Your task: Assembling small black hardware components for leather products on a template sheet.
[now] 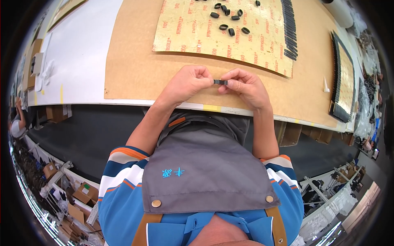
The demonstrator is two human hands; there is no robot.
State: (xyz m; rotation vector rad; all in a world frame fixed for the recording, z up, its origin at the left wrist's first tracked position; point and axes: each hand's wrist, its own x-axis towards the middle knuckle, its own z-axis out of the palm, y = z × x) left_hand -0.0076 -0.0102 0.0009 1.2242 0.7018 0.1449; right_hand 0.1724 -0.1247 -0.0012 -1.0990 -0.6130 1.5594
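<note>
Between both hands, just above the near edge of the brown-covered table, is a small black band-like piece (220, 82). My left hand (192, 83) pinches its left end with thumb and fingertips. At the other end, my right hand (246, 87) grips it the same way. Beyond the hands lies a yellowish printed sheet (197, 37). Several small black loops (231, 31) are scattered on that sheet. Along its right edge runs a row of flat black strips (290, 33), laid side by side.
A second sheet edged with black strips (344, 76) lies at the far right, near a small white cone-shaped nozzle (326, 85). On the left, an open cardboard box (33, 65) stands on the white tabletop (82, 61). Another person's arm (19, 117) shows at the far left.
</note>
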